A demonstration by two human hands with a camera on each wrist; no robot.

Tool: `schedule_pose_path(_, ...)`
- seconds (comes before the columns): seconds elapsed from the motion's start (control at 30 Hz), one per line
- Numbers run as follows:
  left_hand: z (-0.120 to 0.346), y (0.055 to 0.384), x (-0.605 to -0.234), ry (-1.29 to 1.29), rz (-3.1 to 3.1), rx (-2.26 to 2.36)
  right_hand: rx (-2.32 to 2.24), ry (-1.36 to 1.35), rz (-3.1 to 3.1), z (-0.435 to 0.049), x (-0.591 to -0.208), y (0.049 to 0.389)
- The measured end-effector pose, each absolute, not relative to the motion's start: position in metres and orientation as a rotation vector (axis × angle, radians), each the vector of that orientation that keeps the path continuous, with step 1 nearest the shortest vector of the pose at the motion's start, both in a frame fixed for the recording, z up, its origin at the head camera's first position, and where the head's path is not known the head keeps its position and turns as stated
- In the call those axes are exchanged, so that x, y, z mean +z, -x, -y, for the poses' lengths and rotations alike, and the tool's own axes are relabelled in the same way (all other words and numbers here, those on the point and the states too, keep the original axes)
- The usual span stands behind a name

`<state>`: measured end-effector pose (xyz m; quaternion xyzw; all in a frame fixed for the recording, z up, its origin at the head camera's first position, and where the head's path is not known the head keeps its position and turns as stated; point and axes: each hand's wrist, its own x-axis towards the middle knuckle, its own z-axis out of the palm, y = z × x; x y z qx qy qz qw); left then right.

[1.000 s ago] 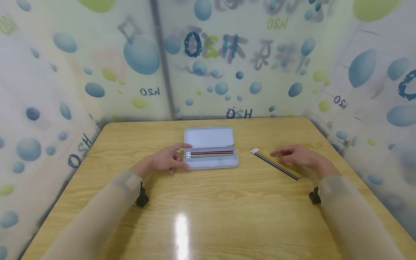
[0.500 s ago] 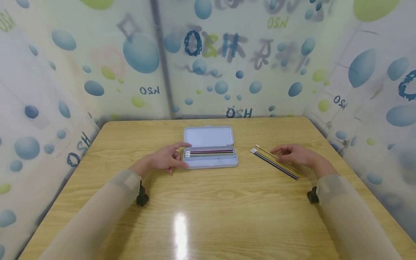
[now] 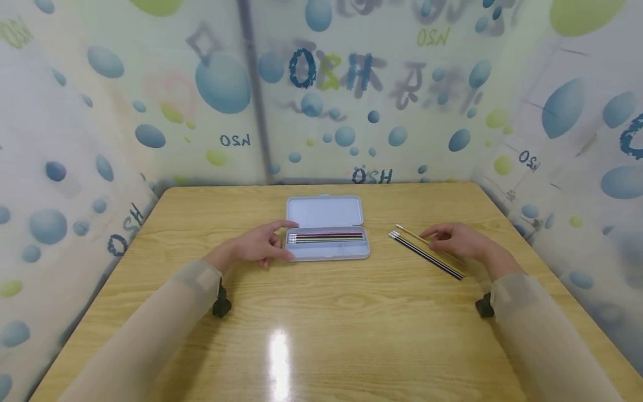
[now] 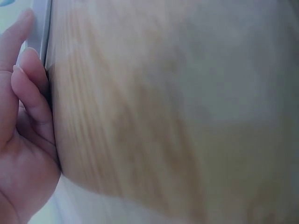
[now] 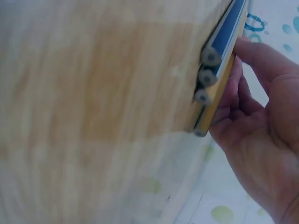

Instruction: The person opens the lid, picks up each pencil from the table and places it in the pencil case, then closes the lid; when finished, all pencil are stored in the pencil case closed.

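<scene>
A pale pencil case (image 3: 315, 253) lies on the table in the head view, its lid (image 3: 324, 211) folded back. Several striped pencils (image 3: 329, 238) lie in its rear compartment. My left hand (image 3: 256, 243) holds the case's left end, index finger at the far corner and thumb at the near one. To the right, my right hand (image 3: 459, 241) pinches a yellow pencil (image 3: 409, 232); its eraser end is apart from the neighbouring pencils (image 3: 427, 256). In the right wrist view, this yellow pencil (image 5: 216, 105) sits beside three others (image 5: 208, 77) with their flat ends toward the camera.
The wooden table (image 3: 351, 324) carries the case and the loose pencils. Patterned curtain-like walls (image 3: 321, 139) stand behind it and on both sides. A dark wrist device (image 3: 221, 304) is strapped to the left wrist, another (image 3: 485, 305) to the right.
The right hand has drawn one yellow pencil slightly away from the loose group, opening a gap at the eraser ends. The left hand and the case stay in place.
</scene>
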<state>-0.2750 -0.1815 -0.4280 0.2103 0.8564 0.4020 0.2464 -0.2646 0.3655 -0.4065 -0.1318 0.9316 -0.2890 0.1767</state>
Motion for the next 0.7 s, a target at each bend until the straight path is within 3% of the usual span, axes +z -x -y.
schedule_pose_path(0.7, 0.182, 0.275, -0.427, -0.549, -2.293, 1.142, -0.807, 0.408, -2.814, -0.349, -0.394, 0.265)
